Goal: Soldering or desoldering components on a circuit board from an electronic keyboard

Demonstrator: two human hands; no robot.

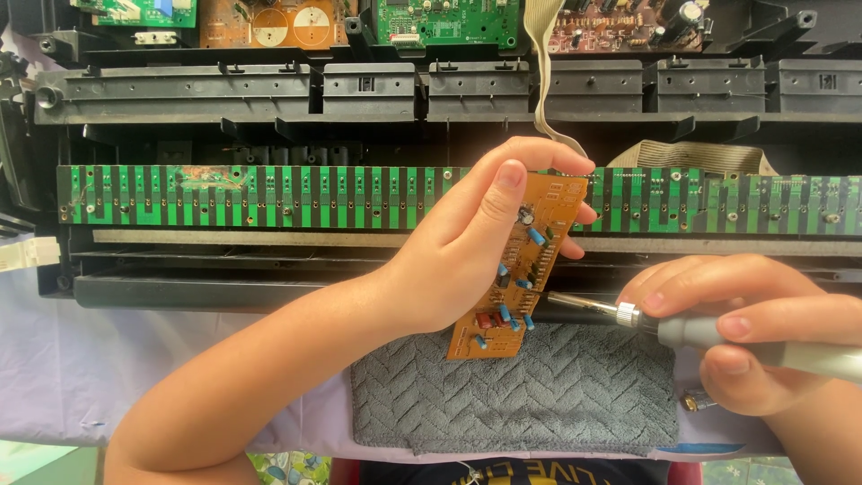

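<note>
Above grey towel [539,395], orange board [521,269] held tilted, left hand [458,256] fingers clamped on its edges. Right hand [754,332] fingers wrapped round soldering iron [628,316], tip touching board's lower edge. Behind: long green key board [269,196] inside opened black keyboard chassis [180,94]; ribbon cable [543,81] above.

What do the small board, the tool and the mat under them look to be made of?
Small board: orange-brown laminate, matte, likely phenolic, studded with blue and red components; the left hand holds it.
Tool in the right hand: grey matte grip, probably plastic or rubber, with a shiny metal collar and dark barrel.
Mat: grey woven cloth, herringbone pile, looks like microfibre.
</note>
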